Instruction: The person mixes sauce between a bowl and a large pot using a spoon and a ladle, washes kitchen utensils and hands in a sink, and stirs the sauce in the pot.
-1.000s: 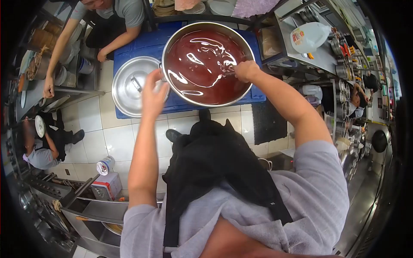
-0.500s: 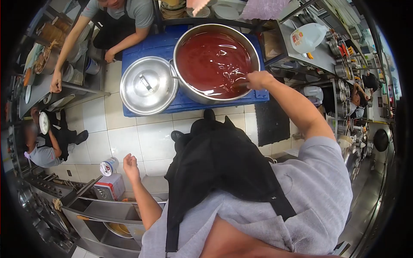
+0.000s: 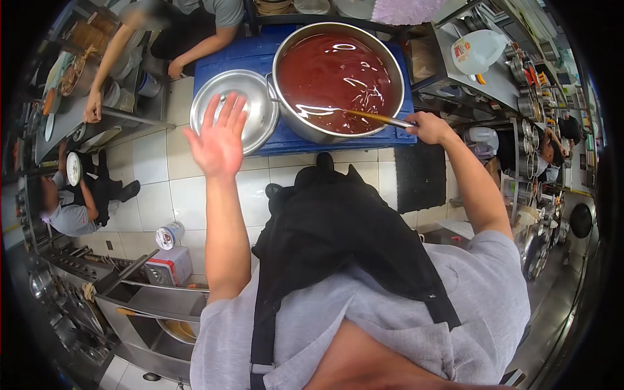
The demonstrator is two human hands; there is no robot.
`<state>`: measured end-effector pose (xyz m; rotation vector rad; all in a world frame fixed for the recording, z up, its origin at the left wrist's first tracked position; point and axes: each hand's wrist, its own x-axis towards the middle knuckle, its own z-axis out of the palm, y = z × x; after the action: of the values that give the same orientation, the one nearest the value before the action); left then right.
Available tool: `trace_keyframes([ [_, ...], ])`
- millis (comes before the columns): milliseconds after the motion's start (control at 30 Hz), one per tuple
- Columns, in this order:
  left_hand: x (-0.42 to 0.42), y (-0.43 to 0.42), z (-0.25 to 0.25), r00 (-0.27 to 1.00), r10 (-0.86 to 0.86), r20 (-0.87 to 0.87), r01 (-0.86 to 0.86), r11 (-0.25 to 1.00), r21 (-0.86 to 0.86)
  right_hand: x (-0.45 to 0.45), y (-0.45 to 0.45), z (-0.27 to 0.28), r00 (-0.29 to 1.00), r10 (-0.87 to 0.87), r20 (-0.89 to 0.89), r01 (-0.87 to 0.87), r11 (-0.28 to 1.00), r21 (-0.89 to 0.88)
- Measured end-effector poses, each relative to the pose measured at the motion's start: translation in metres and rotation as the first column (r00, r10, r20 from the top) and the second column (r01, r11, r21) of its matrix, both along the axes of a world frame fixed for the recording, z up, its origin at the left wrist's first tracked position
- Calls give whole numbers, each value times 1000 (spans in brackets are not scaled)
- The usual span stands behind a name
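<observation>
My right hand (image 3: 430,128) is closed round the end of a long metal handle (image 3: 390,121) that slants over the rim of a large steel pot (image 3: 323,134). Its far end dips into dark red liquid (image 3: 325,71), so the head of the utensil is hidden. Ripples and bright reflections cross the liquid. My left hand (image 3: 221,140) is raised with fingers spread and palm showing, holding nothing. Behind it in the view, a round metal lid (image 3: 260,127) lies on the blue surface (image 3: 224,65) beside the pot, partly covered by that hand.
A co-worker's arm (image 3: 107,71) reaches down at upper left; another person (image 3: 68,211) holds a pale round object (image 3: 74,169) at far left. On the right shelf stands a clear plastic jug (image 3: 480,52). A black mat (image 3: 421,179) lies on the tiled floor (image 3: 185,198).
My left hand has risen from low at the left to in front of the lid, fingers spreading. My right hand has drawn back from the rim, exposing more of the handle.
</observation>
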<state>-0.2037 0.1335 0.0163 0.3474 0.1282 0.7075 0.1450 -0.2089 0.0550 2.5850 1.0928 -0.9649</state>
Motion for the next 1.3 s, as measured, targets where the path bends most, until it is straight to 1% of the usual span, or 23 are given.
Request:
trace_keyframes([
  [33, 14, 1, 4, 997, -55, 51, 54, 998, 26, -2, -2, 6, 1000, -10, 4, 10, 1000, 2],
  [67, 21, 1, 4, 996, -67, 56, 66, 997, 28, -5, -4, 14, 999, -51, 11, 51, 999, 13],
  [100, 28, 2, 2, 997, -68, 34, 67, 997, 40, -7, -7, 20, 996, -92, 17, 91, 996, 24],
  [167, 34, 1, -3, 996, -82, 16, 81, 995, 54, -3, -16, 25, 994, -105, 34, 103, 993, 57],
  [233, 20, 1, -16, 995, -32, -96, 37, 998, 57, -1, -23, 33, 992, -115, 49, 111, 990, 87],
  [300, 0, 3, -31, 994, -29, -106, 34, 998, 46, -1, -25, 43, 985, -131, 113, 119, 988, 103],
  [367, -23, 7, -46, 978, 30, -207, -25, 999, 23, 2, -29, 45, 982, -141, 124, 127, 985, 115],
  [400, -35, 10, -52, 979, 27, -202, -23, 999, 25, 3, -28, 48, 981, -150, 124, 136, 984, 115],
  [500, -69, 17, -65, 956, 91, -277, -90, 996, 15, 4, -23, 58, 975, -168, 144, 152, 982, 112],
  [567, -90, 20, -69, 924, 163, -346, -172, 985, 3, 6, -19, 60, 971, -175, 162, 158, 981, 109],
  [633, -107, 24, -71, 918, 195, -345, -209, 978, -3, 12, -16, 61, 959, -193, 209, 168, 977, 130],
  [667, -115, 26, -72, 904, 229, -362, -242, 970, 10, 13, -12, 62, 959, -188, 211, 163, 978, 131],
  [700, -123, 27, -73, 888, 261, -378, -273, 962, 22, 15, -9, 65, 950, -167, 265, 135, 981, 137],
  [733, -129, 28, -74, 884, 274, -379, -286, 958, 23, 16, -5, 69, 937, -147, 318, 107, 984, 141],
  [767, -134, 29, -75, 884, 276, -377, -290, 957, 22, 16, 0, 74, 936, -144, 321, 103, 985, 142],
  [833, -143, 29, -77, 866, 298, -401, -315, 949, 25, 14, 14, 86, 908, -167, 385, 141, 985, 95],
  [900, -149, 26, -77, 858, 307, -411, -327, 945, 22, 15, 22, 91, 893, -134, 429, 99, 990, 102],
  [1000, -155, 21, -77, 844, 312, -435, -341, 940, 13, 16, 37, 99, 864, -64, 500, 65, 998, 16],
  [1033, -156, 21, -78, 838, 310, -448, -343, 939, 8, 18, 38, 98, 863, -62, 502, 63, 998, 16],
  [1100, -160, 19, -80, 832, 309, -460, -345, 938, 6, 23, 38, 92, 812, -27, 584, -24, 997, 79],
  [1133, -161, 18, -81, 825, 307, -474, -346, 938, 6, 24, 40, 90, 810, -26, 585, -24, 997, 78],
  [1200, -163, 18, -82, 820, 304, -486, -343, 939, 8, 26, 45, 86, 751, 20, 660, -93, 993, 76],
  [1300, -164, 18, -84, 809, 297, -507, -337, 941, 13, 23, 56, 78, 737, 8, 676, -91, 992, 88],
])
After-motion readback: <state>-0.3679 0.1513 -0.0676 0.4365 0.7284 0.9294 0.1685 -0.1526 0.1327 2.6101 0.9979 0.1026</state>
